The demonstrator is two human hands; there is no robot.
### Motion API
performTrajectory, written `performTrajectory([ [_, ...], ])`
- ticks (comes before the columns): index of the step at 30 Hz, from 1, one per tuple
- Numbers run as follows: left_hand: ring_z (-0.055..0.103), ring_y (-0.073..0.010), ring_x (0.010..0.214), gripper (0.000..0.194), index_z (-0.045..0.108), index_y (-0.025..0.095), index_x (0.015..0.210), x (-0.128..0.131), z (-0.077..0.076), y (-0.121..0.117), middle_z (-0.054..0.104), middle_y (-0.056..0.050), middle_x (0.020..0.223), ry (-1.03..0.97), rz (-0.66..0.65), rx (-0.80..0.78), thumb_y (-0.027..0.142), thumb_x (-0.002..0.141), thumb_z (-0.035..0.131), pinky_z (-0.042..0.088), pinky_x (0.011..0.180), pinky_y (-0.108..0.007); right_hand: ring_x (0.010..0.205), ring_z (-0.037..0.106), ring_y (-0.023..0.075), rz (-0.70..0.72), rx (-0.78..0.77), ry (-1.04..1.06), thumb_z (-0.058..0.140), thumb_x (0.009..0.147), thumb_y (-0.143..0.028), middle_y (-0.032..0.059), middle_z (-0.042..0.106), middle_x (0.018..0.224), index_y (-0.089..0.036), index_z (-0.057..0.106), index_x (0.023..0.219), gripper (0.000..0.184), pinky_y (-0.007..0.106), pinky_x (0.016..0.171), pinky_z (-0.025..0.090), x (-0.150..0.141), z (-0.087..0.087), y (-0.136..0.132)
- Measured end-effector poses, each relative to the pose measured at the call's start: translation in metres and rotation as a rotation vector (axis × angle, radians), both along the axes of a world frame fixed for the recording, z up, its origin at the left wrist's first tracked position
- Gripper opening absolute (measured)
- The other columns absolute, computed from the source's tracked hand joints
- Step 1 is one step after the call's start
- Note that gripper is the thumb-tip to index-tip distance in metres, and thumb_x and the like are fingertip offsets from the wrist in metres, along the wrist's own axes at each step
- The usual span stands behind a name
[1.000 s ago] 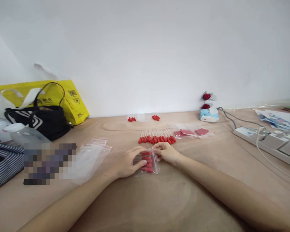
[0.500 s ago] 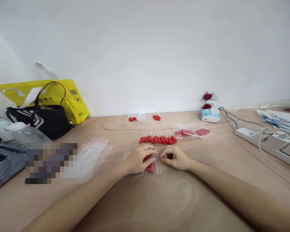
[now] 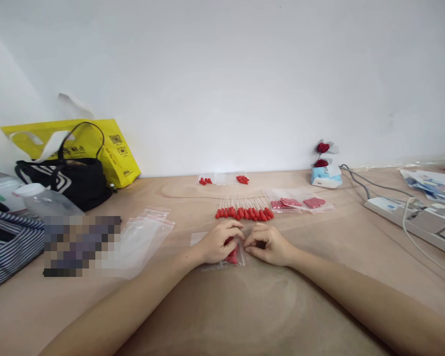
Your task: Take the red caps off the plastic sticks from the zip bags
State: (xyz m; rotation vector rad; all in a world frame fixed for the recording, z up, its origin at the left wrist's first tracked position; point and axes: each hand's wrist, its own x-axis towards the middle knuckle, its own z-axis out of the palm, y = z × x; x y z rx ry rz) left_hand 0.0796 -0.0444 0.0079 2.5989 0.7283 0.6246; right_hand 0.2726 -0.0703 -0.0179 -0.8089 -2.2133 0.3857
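A clear zip bag (image 3: 241, 260) with red-tipped pieces (image 3: 232, 256) in it lies on the table, partly hidden under my hands. My left hand (image 3: 221, 242) curls over the bag, its thumb and fingers closed round the part with the red pieces. From the right, my right hand (image 3: 270, 245) pinches the bag's open-end edge; its fingertips nearly meet those of the left hand. Just beyond the hands lies a row of thin pale sticks with red swab-like tips (image 3: 244, 213).
Filled bags (image 3: 314, 202) lie right of the row, and red pieces (image 3: 242, 180) on plastic lie by the wall. Flat bags (image 3: 144, 242) are at left, near a black handbag (image 3: 77, 183) and yellow bag (image 3: 124, 158). A tissue pack (image 3: 326, 178) and power strip (image 3: 396, 217) stand right.
My right hand has come a little left onto the bag's edge, closing the gap to my left hand. Less of the red pieces shows now. The view has shifted slightly.
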Motion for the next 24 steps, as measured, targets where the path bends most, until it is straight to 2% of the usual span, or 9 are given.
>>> performTrajectory([
  [7,0.055,-0.0154,0.093,0.018,0.06,0.017,0.082,-0.0007,-0.0022,-0.0001,0.057,-0.007,0.102,-0.052,0.022,0.016,0.01,0.074,0.046,0.044,0.083,-0.029,0.063,0.051,0.0117,0.033,0.135,-0.032,0.054,0.076,-0.018,0.0015,0.062,0.068,-0.02,0.061,0.077,0.008,0.027,0.064,0.04,-0.0011,-0.0032,0.0003],
  [17,0.058,-0.0155,0.09,0.016,0.061,0.018,0.081,-0.0011,-0.0034,0.0008,0.06,-0.006,0.099,-0.067,0.04,0.008,0.012,0.074,0.048,0.046,0.081,-0.029,0.065,0.047,0.0136,-0.011,0.353,-0.178,0.047,0.079,-0.018,0.003,0.057,0.067,-0.022,0.062,0.078,0.016,0.027,0.061,0.036,-0.0021,-0.0027,-0.001],
  [24,0.058,-0.0157,0.09,0.014,0.061,0.017,0.08,-0.0014,-0.0028,0.0005,0.061,-0.007,0.097,-0.075,0.048,0.008,0.014,0.075,0.048,0.045,0.081,-0.029,0.067,0.045,0.0137,-0.078,0.359,-0.165,0.049,0.078,-0.019,0.0025,0.058,0.068,-0.021,0.061,0.072,0.013,0.027,0.061,0.035,-0.0017,-0.0029,-0.0017],
])
